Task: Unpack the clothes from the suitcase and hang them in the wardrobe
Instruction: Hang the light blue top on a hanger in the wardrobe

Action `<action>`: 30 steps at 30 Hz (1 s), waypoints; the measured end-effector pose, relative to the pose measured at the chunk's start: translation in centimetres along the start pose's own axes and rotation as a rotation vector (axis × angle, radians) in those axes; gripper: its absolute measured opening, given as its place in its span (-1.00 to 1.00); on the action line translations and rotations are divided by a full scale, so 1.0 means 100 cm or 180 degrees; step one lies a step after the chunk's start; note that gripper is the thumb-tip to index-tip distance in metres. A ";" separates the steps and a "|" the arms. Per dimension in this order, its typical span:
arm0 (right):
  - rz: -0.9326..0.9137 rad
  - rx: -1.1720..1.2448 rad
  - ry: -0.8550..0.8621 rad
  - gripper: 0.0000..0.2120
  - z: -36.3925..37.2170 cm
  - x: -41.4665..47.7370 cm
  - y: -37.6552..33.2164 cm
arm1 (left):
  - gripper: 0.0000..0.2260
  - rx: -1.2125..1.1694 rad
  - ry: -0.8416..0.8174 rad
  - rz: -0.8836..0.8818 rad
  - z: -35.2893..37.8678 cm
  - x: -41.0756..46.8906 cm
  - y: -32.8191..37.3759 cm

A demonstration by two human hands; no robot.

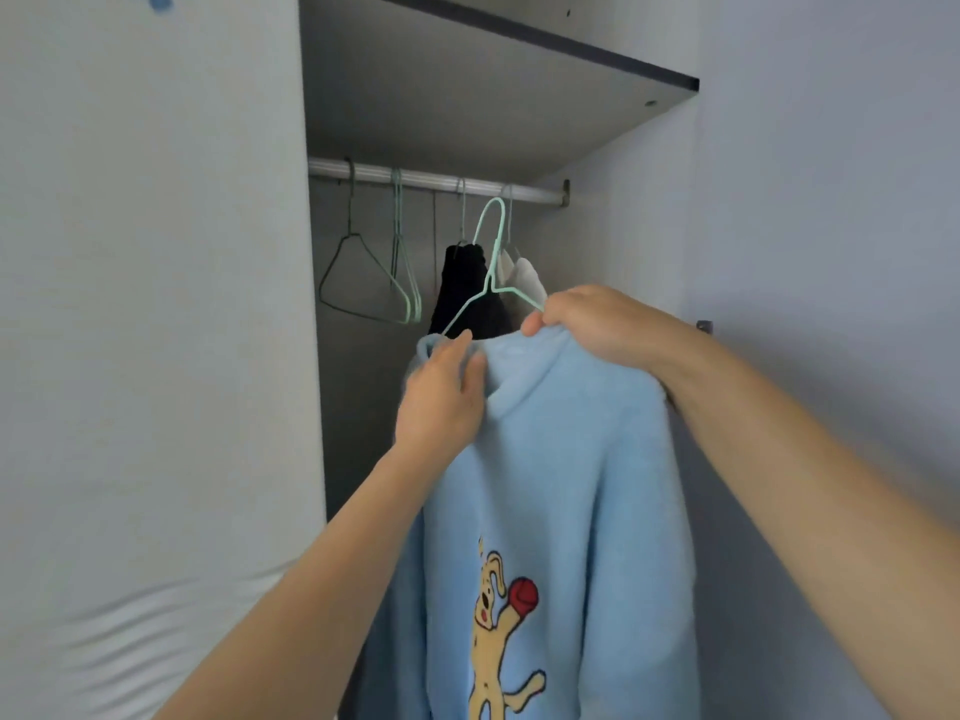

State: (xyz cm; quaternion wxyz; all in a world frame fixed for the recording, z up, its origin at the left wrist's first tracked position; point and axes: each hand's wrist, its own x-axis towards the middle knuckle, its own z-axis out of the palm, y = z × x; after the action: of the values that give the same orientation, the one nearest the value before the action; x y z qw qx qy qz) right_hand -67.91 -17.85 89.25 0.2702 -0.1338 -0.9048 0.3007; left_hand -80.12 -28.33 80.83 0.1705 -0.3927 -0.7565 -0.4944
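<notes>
Gripping the blue sweater [561, 459] at its collar, left hand [441, 402] curled on one side, right hand [587, 324] pinching the other. Threaded onto a hanger [491, 252], raised just below the rail [436, 179], not yet hooked. Behind, already hung near the rail's right end: black top [465, 288], white top [522, 275]. Spare hangers [363, 283] waiting toward the left end.
</notes>
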 end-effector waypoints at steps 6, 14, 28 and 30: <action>0.0180 0.0098 0.0235 -0.85 0.013 0.035 -0.016 | -0.55 -0.0613 -0.0334 -0.0186 -0.008 0.008 0.001; 0.0040 -0.0335 0.0535 -0.77 0.036 0.086 -0.030 | -0.35 -0.0243 -0.0551 -0.0011 0.006 0.030 -0.019; -0.0297 -0.1717 0.0681 -0.75 0.037 0.169 -0.046 | -0.42 0.1244 0.0067 0.0211 0.024 0.057 -0.019; -0.0387 -0.1757 0.0737 -0.72 0.035 0.180 -0.046 | -0.34 0.1161 0.0140 0.0218 0.024 0.064 -0.020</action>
State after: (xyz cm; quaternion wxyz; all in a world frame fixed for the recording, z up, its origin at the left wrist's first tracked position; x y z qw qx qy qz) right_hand -84.98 -15.81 97.09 0.3425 -0.1812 -0.9218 0.0096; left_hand -85.35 -23.92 82.63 0.2721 -0.3699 -0.8159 -0.3514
